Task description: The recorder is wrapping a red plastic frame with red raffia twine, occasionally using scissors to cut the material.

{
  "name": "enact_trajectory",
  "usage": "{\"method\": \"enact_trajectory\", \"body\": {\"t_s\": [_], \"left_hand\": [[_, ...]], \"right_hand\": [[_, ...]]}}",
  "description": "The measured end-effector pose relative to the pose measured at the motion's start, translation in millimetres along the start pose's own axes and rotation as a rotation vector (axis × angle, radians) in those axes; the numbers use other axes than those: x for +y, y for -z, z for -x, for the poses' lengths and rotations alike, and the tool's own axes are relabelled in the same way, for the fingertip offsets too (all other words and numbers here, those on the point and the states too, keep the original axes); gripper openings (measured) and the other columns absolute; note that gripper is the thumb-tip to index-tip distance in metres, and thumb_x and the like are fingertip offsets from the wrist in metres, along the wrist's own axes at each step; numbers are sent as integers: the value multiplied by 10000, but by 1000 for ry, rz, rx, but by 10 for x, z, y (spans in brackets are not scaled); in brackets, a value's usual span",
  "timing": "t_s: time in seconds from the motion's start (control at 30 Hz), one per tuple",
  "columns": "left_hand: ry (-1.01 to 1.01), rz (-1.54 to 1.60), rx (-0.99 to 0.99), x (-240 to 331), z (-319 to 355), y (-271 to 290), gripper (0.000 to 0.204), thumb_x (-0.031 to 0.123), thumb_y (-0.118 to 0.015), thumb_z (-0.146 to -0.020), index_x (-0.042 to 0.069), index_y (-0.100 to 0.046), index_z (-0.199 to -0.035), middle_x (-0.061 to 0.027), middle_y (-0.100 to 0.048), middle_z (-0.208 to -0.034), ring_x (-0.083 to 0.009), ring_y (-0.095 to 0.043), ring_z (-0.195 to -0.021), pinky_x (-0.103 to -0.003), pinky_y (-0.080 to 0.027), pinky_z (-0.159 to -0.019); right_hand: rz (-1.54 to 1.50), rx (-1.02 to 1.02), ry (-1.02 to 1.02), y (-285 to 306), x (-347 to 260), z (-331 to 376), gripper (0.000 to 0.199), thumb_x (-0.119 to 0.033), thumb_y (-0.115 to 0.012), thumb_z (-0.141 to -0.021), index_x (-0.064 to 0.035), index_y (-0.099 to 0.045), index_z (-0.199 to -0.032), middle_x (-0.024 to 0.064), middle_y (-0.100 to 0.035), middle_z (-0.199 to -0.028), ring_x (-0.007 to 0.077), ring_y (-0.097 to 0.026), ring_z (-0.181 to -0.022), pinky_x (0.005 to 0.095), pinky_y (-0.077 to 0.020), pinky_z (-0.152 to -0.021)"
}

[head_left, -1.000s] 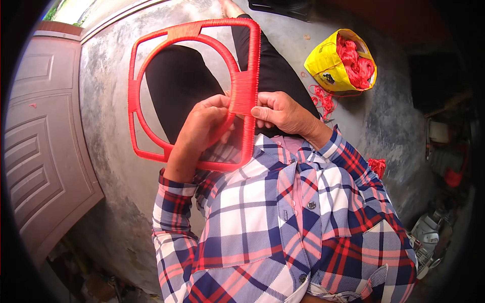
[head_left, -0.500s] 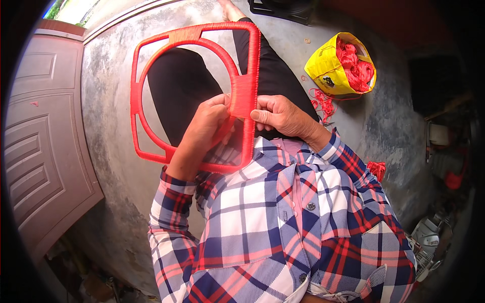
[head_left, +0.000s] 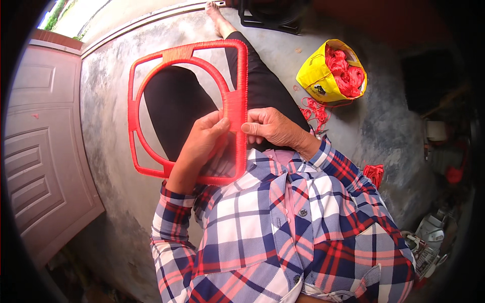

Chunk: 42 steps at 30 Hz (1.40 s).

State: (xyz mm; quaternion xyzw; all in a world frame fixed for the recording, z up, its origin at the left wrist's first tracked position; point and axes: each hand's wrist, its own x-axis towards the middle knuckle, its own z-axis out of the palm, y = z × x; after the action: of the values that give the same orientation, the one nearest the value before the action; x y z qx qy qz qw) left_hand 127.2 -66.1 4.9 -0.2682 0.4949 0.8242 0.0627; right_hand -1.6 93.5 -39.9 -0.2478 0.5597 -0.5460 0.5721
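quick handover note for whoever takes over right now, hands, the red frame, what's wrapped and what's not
Left hand: gripping the red frame at its right bar, thumb on top.
Right hand: fingertips pinching the same bar from the other side.
The frame is held over the lap, above the concrete floor.
Done: the frame looks wrapped in red cord nearly all round.
Left: the tan patch on the top bar looks different from the rest, possibly uncovered.
Supply: yellow bag of red cord on the floor to the right.
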Motion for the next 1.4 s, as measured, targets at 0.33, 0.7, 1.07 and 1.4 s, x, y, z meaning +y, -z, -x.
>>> {"method": "enact_trajectory", "body": {"t_s": [0.33,0.7,1.07,1.4], "left_hand": [[7,-68,40,-45,51,31,228,261,-554,-976,38,-601,-965,-5,-568,-637,-61,-498,-449,-188,-398,-390],[6,-66,5,-61,10,98,233,262,-557,-976,35,-603,-950,-10,-579,-650,-54,-490,-445,-192,-387,-379],[-90,-291,71,-72,55,28,228,260,-545,-985,53,-608,-913,18,-528,-617,-49,-452,-440,-194,-355,-390],[-216,-404,200,-113,73,-32,194,224,-558,-972,57,-612,-891,28,-505,-591,-42,-441,-421,-199,-349,-378]], "right_hand": [[-65,-12,41,173,-88,-167,215,-229,-627,-946,-25,-621,-877,15,-628,-713,59,-566,-597,186,-454,-542],[-72,-9,26,51,-109,-93,225,-210,-582,-959,-2,-624,-888,33,-648,-764,73,-578,-613,204,-479,-560],[-69,118,76,111,-182,-308,265,-281,-617,-948,-20,-636,-992,22,-662,-830,72,-598,-678,203,-477,-595],[-367,196,83,-149,-328,-288,211,-186,-558,-984,-7,-588,-1092,45,-651,-966,90,-622,-853,233,-516,-782]]}}
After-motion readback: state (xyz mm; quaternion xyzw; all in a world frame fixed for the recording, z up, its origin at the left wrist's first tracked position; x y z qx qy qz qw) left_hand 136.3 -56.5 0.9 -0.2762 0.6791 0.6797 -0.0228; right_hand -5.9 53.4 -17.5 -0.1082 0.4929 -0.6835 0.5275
